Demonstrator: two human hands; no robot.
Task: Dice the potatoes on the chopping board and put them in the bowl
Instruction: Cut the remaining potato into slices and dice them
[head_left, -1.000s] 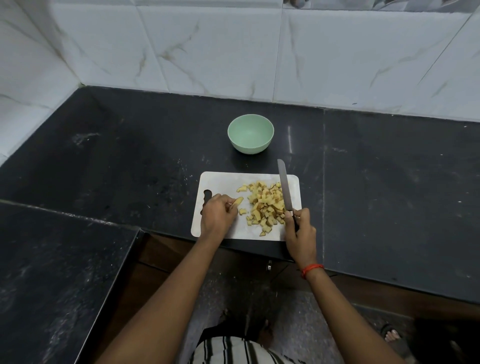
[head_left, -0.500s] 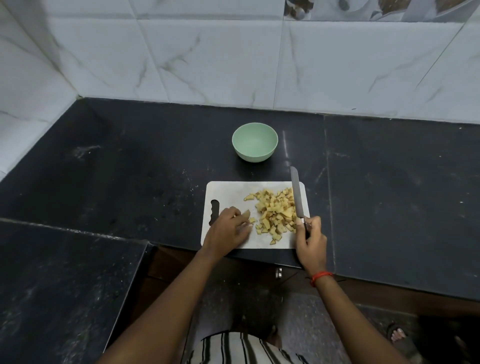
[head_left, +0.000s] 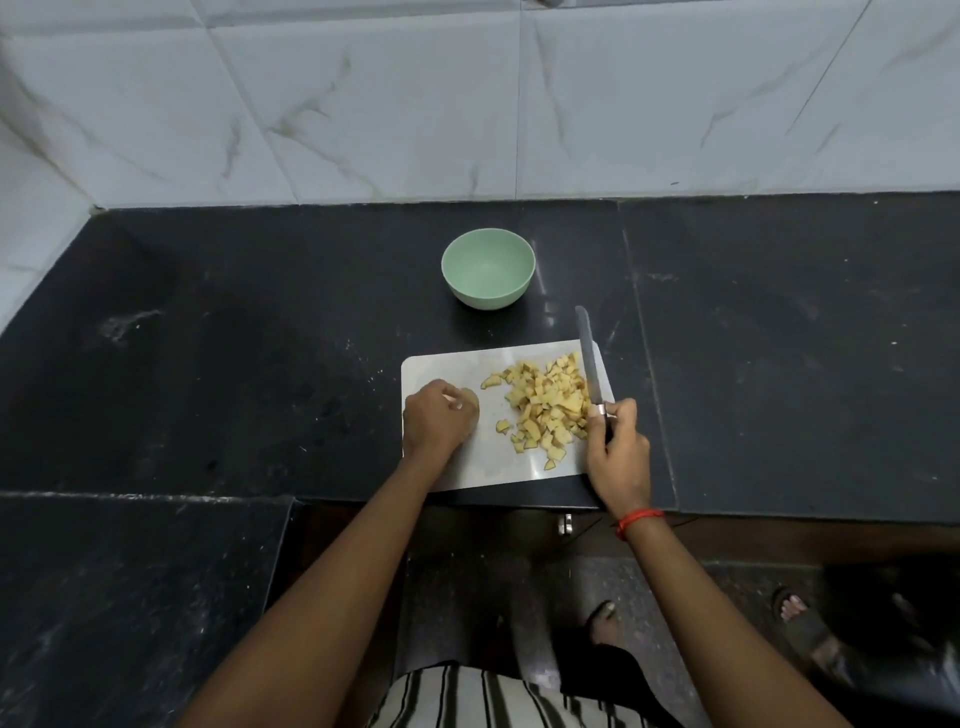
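At the left end of the chopping board, the left hand curls over a pale potato piece. Just beyond the board's far edge stands the green bowl, with nothing in it. The diced potatoes are heaped on the board's right half. They look light, wet and likely slippery, so scooping them together should work better than pinching. Along the heap's right side the knife points away, and the right hand grips its handle.
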